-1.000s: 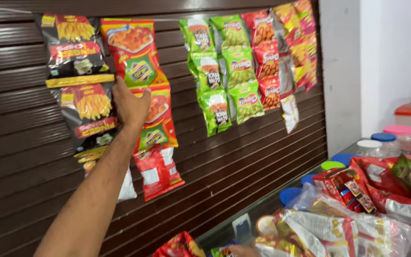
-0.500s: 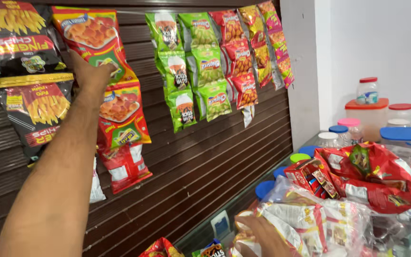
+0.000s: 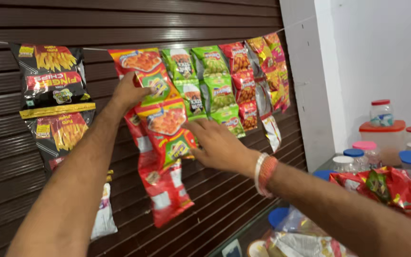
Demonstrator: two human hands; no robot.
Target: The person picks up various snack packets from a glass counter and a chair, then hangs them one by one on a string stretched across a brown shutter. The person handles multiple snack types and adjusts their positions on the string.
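Left hand (image 3: 128,92) is pinching the top of the red-orange snack strip (image 3: 165,126) hanging on the string (image 3: 96,48); right hand (image 3: 220,145), fingers spread, is touching its middle packet. Strip looks hung already, green strips (image 3: 205,81) just beside; only straightening seems left.

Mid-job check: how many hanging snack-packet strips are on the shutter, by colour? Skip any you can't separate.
Black strip: 1
Red-orange strip: 1
Green strips: 2
Dark red strip: 1
Total: 5; the overlapping strips at the far right end are not counted.
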